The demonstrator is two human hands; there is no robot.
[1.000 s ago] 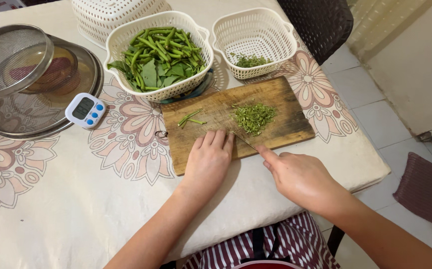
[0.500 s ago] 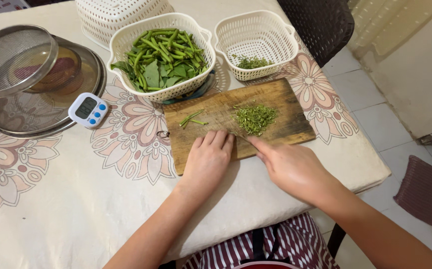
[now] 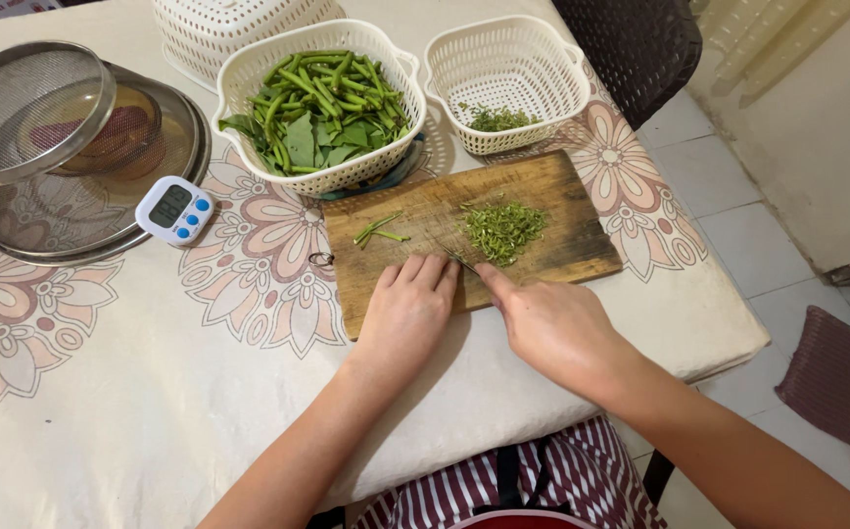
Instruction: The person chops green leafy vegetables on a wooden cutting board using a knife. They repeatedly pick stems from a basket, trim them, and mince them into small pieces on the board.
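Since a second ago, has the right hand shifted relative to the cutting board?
Yes, slightly. The right hand has slid left along the near edge of the cutting board, closing on the left hand, which stays flat on the board.

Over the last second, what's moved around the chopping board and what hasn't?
Little has changed. The right hand with its knife has crept slightly left along the wooden cutting board, closer to the left hand, which stays pressed flat on the board. The chopped greens pile, loose bean pieces, both baskets and the timer are as before.

Green beans point(image 3: 322, 103), white baskets point(image 3: 508, 73), floral beige tablecloth point(image 3: 102, 372).
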